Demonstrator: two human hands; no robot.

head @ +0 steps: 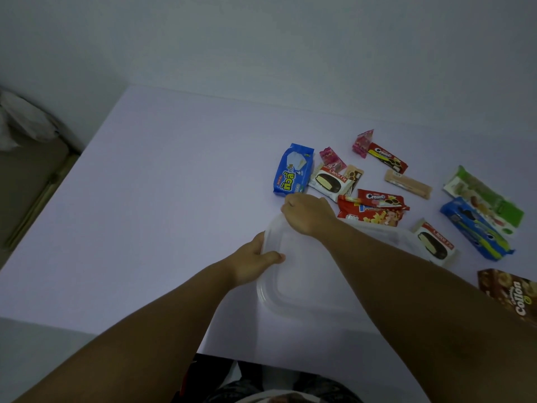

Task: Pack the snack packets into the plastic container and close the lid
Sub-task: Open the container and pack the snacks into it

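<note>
- Plastic container (305, 286) is sat on the counter (159, 199) right in front of the person, see-through, with what looks like its lid (279, 228) still on it, though the clear plastic makes that a bit hard to call.
- It's gripped at its left edge by the left hand (255, 257), thumb laid over the rim and the other fingers hidden underneath.
- The far-left corner of the lid is pinched by the right hand (308, 213), fingers curled down over it. Looks like the lid is being peeled up there, but how far it's lifted can't be told.
- So the step in hand is judged to be opening, nothing seems to be packed yet.
- Snack packets are all scattered on the counter beyond and to the right: a blue wafer pack (293, 170), a Choco Pie (328, 181), two red Creamo packs (380, 199), a second Choco Pie (436, 242), a blue cookie pack (476, 228), a green packet (485, 199) and a brown Collon box (514, 295), plus a few small ones.
- Next move probably calls for the base being held down while the lid is pulled free and parked on a bare bit of counter, away from the packets.
- After that, bigger packs are probably best laid flat first, so the lid can be shut later.
</note>
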